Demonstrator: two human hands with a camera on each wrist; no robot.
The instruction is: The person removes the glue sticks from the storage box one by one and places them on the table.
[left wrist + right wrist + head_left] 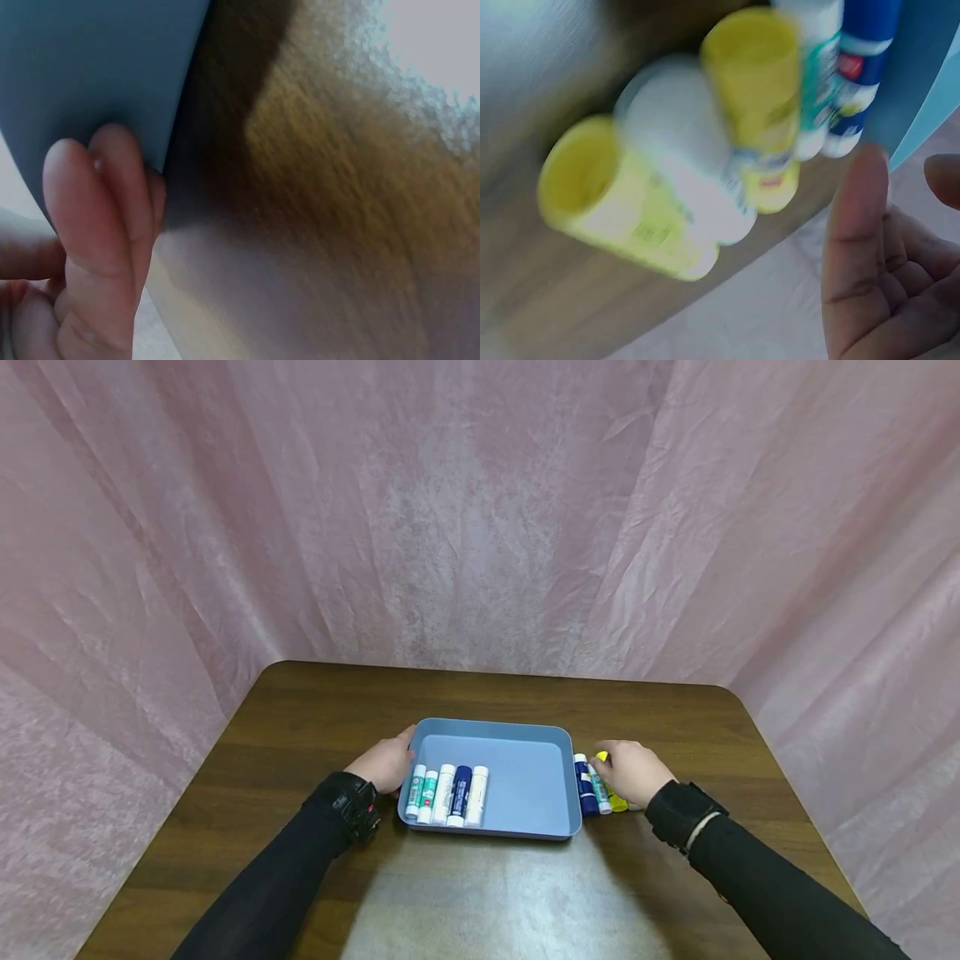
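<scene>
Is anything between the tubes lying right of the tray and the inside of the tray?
Yes: the raised right wall of the tray. The dark blue tube lies alongside it, between the tray and the tubes farther right. The five tubes inside lie toward the left end, away from that wall.

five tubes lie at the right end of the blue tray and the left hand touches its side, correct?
Wrong end: the head view shows the five tubes at the left end of the blue tray. The left hand does touch its side.

Ten glue sticks (443, 794), one tray (525, 781), one table (360, 702)
</scene>
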